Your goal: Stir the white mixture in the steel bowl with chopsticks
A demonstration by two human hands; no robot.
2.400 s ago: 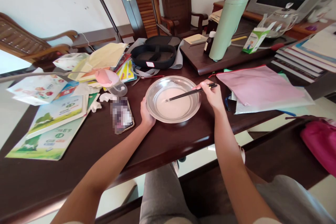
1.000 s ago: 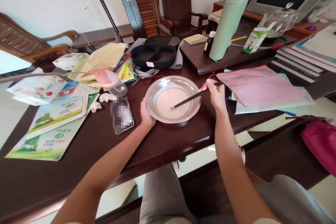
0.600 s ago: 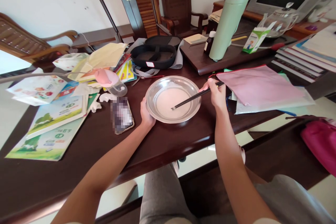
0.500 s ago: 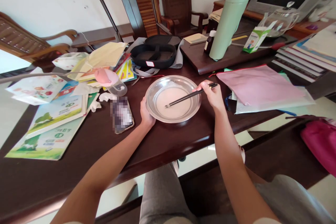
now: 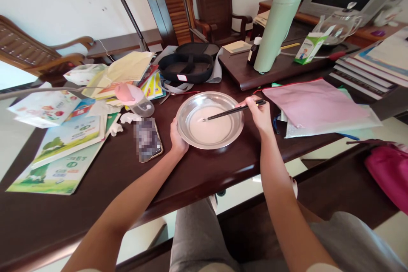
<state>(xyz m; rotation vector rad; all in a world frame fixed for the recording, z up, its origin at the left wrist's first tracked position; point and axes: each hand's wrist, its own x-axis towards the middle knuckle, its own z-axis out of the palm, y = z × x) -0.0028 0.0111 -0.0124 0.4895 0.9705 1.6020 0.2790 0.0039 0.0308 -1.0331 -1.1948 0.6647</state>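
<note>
A round metal bowl [image 5: 236, 129] stands near the front edge of the dark table. Inside it is a pale, milky liquid [image 5: 213, 129]. My left hand [image 5: 178, 136] grips the bowl's left rim, its fingers partly hidden beneath and behind the side. In my right hand [image 5: 259, 114] is a pair of black chopsticks [image 5: 228, 113], held over the bowl's right rim. Their tips reach the liquid left of the middle. Beside my left hand lies a phone [image 5: 149, 139] with a blurred screen.
Booklets [image 5: 68, 140], tissue boxes [image 5: 44, 106] and a pink-and-clear object [image 5: 130, 94] cover the left. Behind the bowl lies an open black case [image 5: 186, 68]. A green thermos [image 5: 277, 29] stands back right, with a pink pouch [image 5: 315, 100] nearer. Another person's grey clothing [image 5: 347, 238] shows lower right.
The chopstick tips have swung slightly away from me and to the right within the liquid. My left hand and the bowl stay put.
</note>
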